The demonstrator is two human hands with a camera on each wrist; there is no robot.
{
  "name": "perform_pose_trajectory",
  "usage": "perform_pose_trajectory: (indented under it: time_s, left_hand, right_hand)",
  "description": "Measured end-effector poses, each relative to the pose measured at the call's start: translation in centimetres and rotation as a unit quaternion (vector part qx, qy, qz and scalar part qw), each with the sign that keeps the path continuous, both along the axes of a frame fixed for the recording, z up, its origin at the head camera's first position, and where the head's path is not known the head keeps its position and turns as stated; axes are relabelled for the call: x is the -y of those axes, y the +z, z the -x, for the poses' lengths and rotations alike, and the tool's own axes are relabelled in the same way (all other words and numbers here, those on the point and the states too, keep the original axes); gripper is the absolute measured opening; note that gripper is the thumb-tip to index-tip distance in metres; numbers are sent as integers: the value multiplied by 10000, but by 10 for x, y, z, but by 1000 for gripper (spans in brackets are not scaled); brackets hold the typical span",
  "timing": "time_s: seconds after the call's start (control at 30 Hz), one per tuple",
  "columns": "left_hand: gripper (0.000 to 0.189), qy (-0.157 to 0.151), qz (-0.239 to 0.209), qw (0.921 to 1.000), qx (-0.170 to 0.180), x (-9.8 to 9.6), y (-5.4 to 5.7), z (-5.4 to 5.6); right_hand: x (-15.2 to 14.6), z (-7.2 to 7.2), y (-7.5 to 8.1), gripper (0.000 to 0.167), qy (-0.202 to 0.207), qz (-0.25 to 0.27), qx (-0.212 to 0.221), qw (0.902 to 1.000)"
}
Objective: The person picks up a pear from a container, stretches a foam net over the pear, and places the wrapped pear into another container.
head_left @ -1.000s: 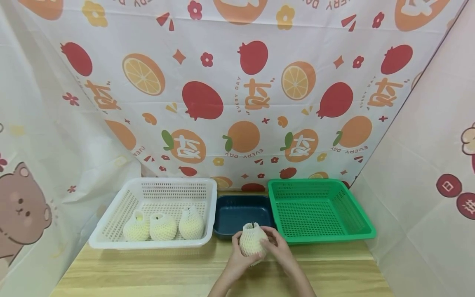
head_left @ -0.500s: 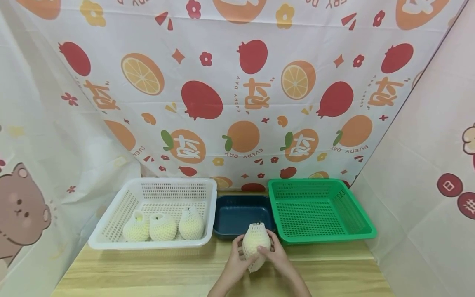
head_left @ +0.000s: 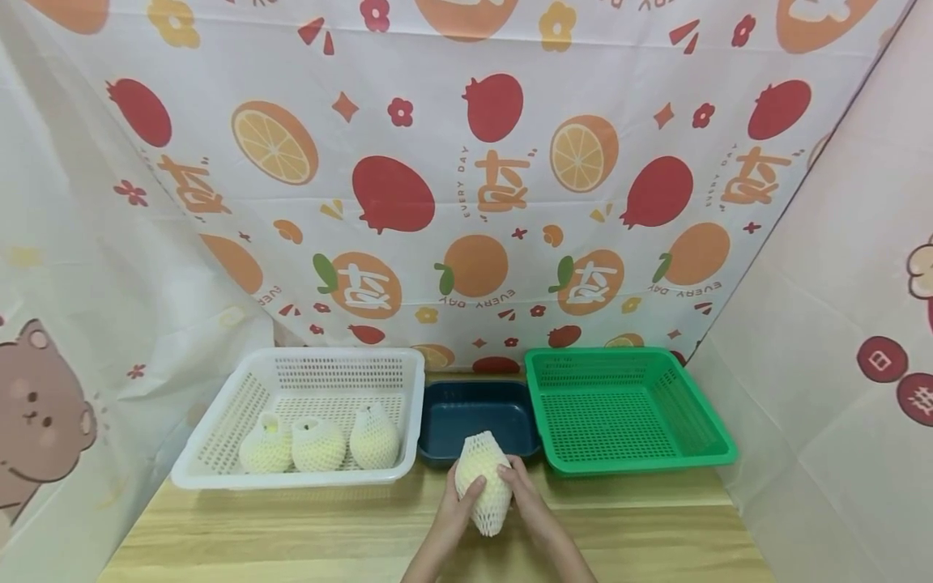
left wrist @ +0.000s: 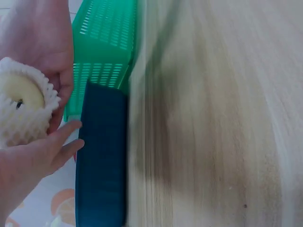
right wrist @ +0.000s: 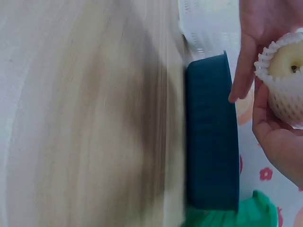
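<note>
Both hands hold a pear [head_left: 484, 479] in a white foam net sleeve, in front of the blue tray. It is tilted, with one net end pointing up and the other down toward the person. My left hand [head_left: 455, 508] grips its left side, thumb across the front. On the other side, my right hand [head_left: 526, 495] holds it with the thumb over the net. In the left wrist view, pale yellow skin and a dark spot on the pear [left wrist: 24, 91] show through the net's opening. Most fingers are hidden behind the pear in the head view.
A white basket [head_left: 219, 437] on the left holds three netted pears [head_left: 318, 445]. The dark blue tray [head_left: 474, 409] sits in the middle at the back, beside a green basket [head_left: 627, 465]. All stand on a wooden table [head_left: 291, 542] before a fruit-print cloth [head_left: 437, 138].
The pear has been turned in the hands: its stem showed at the top earlier, and now the net's lower end faces the person. Both hands have shifted slightly left, thumbs now across its front.
</note>
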State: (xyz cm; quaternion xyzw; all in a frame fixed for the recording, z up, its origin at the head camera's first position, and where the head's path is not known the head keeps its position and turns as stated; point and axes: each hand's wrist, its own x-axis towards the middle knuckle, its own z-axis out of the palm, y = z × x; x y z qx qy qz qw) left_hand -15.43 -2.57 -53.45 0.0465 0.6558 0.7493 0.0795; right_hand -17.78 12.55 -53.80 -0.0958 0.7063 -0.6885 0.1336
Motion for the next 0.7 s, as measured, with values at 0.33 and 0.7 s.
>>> perform_pose_trajectory:
  time_s: [0.33, 0.7]
  left_hand:
    - [60, -488, -1729, 9829, 395, 10, 5, -2]
    - [61, 266, -2059, 9782, -63, 45, 23, -9]
  right_hand:
    - [20, -4, 31, 37, 25, -93, -528, 9986]
    - [66, 22, 11, 60, -118, 859, 446, 9952]
